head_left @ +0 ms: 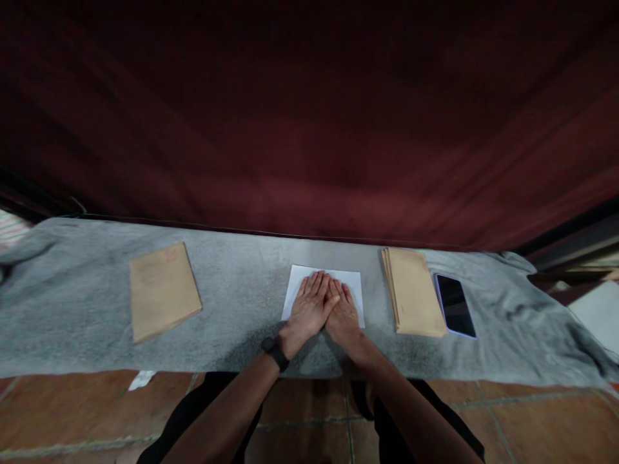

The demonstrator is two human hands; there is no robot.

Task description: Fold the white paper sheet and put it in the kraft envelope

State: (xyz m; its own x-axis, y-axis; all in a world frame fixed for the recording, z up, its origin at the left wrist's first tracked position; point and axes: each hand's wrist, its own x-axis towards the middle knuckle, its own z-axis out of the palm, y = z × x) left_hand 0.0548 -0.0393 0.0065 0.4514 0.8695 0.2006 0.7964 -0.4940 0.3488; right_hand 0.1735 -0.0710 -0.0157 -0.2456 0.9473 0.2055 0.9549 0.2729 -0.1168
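here i am, left hand [310,306] and right hand [343,314] both spread flat, gripping nothing, palms down on the white paper [354,281], which lies on the grey cloth [242,290] between two piles of brown envelopes [416,293]

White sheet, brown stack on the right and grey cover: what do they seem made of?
White sheet: probably matte paper, flat with crisp edges. Brown stack: likely matte kraft paper, tan without shine. Grey cover: apparently soft, dull cloth, given its wrinkles.
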